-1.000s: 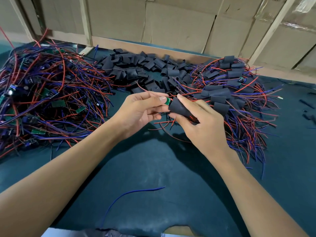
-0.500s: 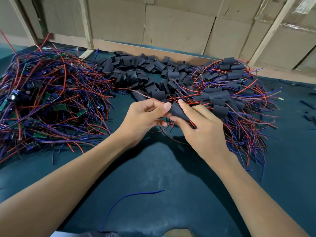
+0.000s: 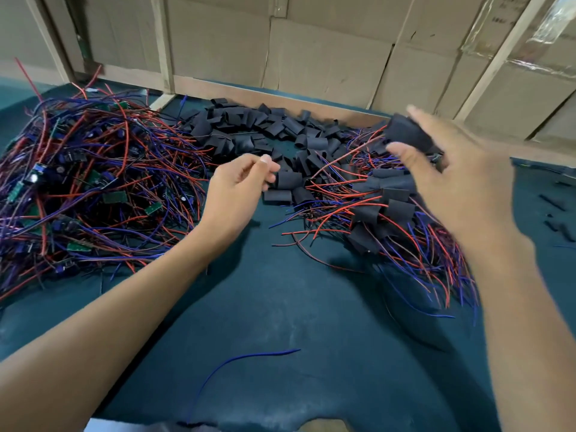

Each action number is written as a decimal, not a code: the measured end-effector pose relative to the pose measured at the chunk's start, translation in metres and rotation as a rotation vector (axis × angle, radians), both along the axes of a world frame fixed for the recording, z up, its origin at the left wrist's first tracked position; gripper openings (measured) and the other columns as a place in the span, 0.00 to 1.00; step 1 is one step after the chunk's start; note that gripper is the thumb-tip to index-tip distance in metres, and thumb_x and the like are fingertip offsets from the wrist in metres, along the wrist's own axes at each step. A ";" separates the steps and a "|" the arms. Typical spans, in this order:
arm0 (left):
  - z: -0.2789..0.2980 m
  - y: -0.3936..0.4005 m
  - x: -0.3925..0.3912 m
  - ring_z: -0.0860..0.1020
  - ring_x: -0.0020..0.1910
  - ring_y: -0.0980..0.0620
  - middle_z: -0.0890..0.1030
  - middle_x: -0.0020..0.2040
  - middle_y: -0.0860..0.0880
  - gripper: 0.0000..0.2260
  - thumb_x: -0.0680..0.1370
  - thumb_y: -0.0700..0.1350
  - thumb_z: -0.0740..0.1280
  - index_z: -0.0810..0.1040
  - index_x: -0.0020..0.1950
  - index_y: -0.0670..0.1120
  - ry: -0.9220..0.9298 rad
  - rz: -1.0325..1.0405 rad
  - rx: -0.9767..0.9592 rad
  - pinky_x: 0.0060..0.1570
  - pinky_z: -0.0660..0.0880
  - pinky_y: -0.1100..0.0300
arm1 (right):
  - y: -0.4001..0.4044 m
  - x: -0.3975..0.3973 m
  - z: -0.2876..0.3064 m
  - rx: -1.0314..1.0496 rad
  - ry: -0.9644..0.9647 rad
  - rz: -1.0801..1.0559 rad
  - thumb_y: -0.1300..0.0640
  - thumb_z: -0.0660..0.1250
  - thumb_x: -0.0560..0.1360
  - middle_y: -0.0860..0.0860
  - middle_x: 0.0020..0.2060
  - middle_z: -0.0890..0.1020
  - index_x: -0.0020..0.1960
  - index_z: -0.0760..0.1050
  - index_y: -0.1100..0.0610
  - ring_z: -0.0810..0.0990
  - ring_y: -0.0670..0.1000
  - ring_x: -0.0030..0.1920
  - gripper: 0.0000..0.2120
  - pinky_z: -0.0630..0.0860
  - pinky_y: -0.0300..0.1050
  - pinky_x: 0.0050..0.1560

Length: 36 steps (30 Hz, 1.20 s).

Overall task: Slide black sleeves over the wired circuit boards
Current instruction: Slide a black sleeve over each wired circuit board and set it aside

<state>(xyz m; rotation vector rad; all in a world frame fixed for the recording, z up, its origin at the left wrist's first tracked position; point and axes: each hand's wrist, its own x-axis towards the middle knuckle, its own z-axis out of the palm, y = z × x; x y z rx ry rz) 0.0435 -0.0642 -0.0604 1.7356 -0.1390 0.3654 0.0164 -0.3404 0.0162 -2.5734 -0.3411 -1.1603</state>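
My right hand, blurred, is raised over the right-hand pile of sleeved boards. It holds a black-sleeved board between thumb and fingers, and its red and blue wires trail down to the left. My left hand hovers at the near edge of the heap of loose black sleeves. Its fingers are loosely curled with nothing between them, and the thumb tip lies close to one sleeve. A tangle of bare wired circuit boards lies at the left.
A dark green mat covers the table, with a single loose blue wire near its front. A few stray black sleeves lie at the far right. A wooden rail and cardboard boxes close off the back.
The hands have parted. My right hand carried the sleeved board up and to the right over the finished pile. My left hand let go and moved towards the loose sleeves.
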 end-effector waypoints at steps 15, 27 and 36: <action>0.050 0.046 0.078 0.79 0.52 0.52 0.77 0.60 0.51 0.30 0.75 0.54 0.75 0.69 0.74 0.55 0.562 -0.332 0.987 0.37 0.78 0.60 | 0.112 0.017 -0.002 0.021 0.592 0.282 0.52 0.74 0.74 0.47 0.56 0.84 0.64 0.81 0.48 0.82 0.48 0.54 0.19 0.77 0.50 0.62; 0.116 0.108 0.046 0.74 0.63 0.42 0.77 0.65 0.46 0.22 0.71 0.50 0.78 0.80 0.64 0.58 0.091 0.267 0.719 0.61 0.72 0.49 | 0.140 0.073 -0.083 -0.072 0.919 0.178 0.46 0.70 0.78 0.58 0.68 0.68 0.76 0.69 0.55 0.71 0.60 0.69 0.29 0.66 0.47 0.70; 0.064 0.102 0.076 0.77 0.61 0.35 0.81 0.57 0.46 0.17 0.67 0.55 0.79 0.80 0.48 0.48 0.599 0.057 1.388 0.62 0.72 0.36 | 0.142 0.055 -0.118 -0.176 0.529 0.135 0.47 0.62 0.82 0.55 0.68 0.76 0.72 0.73 0.56 0.72 0.59 0.65 0.22 0.68 0.50 0.65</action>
